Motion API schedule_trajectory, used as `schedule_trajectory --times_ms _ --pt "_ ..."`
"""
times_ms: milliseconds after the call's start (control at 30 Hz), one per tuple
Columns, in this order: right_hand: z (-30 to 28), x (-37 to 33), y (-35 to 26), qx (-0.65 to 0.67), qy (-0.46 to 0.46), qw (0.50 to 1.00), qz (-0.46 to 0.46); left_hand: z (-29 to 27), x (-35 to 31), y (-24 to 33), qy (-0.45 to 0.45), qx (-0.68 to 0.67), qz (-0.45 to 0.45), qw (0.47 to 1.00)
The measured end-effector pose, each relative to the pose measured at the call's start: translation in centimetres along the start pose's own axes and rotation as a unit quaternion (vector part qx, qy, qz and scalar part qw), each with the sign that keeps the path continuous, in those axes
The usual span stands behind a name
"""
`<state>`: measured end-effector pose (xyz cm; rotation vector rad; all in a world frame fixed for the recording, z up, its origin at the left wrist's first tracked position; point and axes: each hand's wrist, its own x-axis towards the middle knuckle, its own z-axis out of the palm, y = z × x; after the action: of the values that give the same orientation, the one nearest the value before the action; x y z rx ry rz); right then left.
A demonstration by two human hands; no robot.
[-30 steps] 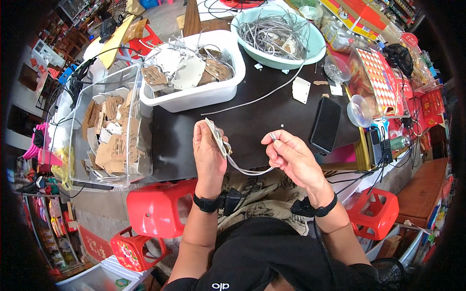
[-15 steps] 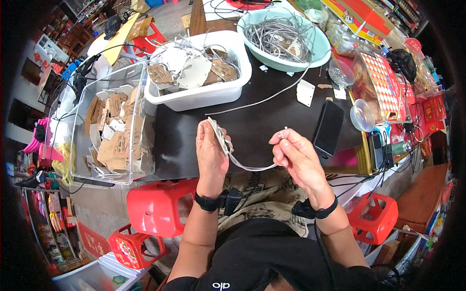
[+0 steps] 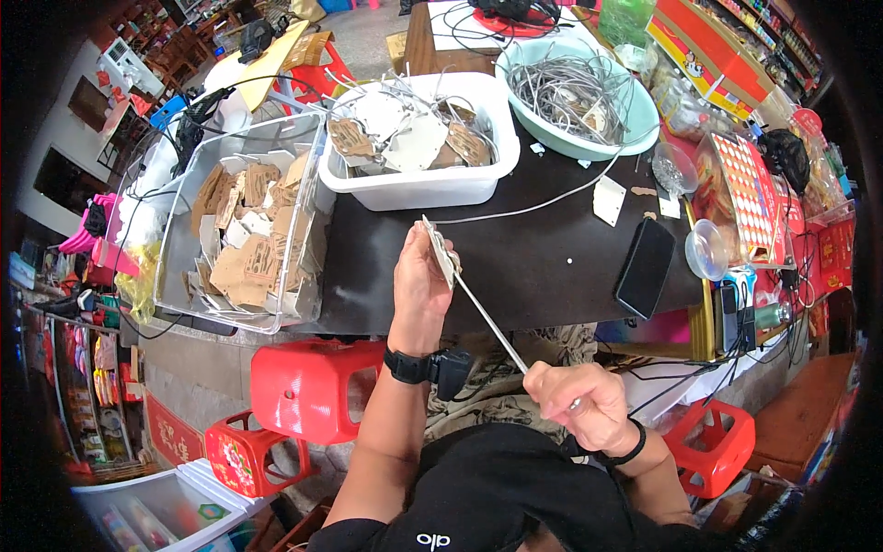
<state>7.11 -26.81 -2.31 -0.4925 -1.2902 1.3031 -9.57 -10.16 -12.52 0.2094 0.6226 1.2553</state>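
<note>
My left hand (image 3: 418, 293) is closed around a thin white plate (image 3: 441, 252) held on edge above the table's front part. From the plate a grey cable (image 3: 494, 322) runs straight and taut, down and right, to my right hand (image 3: 587, 405). That hand is a fist around the cable, close to my body beyond the table's front edge. Some small bits show on the plate's right side, too small to name. A tiny white piece (image 3: 569, 260) lies on the dark table (image 3: 524, 258).
A clear bin (image 3: 166, 294) with brown-and-white card pieces stands left. Behind are a white tub (image 3: 428, 194) of plates and cables and a pale green basin (image 3: 648, 138) of grey cable. A black phone (image 3: 646, 267) and two clear plastic cups sit right. Red stools (image 3: 308, 391) flank me.
My right hand has moved down toward my body and closed into a fist, and the slack cable is now taut. A tiny white piece now lies on the table. The view has shifted slightly.
</note>
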Motion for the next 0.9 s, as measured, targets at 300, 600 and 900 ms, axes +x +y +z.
schedule_trajectory --times_ms 300,600,900 --pt "1.6 -1.9 1.2 0.182 0.084 0.976 0.086 1.6 -0.1 1.3 0.008 0.042 0.009 0.999" --pt "-1.7 -0.2 2.9 -0.001 0.146 0.960 0.237 2.1 -1.8 -0.4 -0.016 0.110 0.068 0.991" --pt "-1.7 4.1 6.6 -0.090 0.130 0.942 0.296 1.9 -2.4 -1.3 -0.067 0.154 0.108 0.980"
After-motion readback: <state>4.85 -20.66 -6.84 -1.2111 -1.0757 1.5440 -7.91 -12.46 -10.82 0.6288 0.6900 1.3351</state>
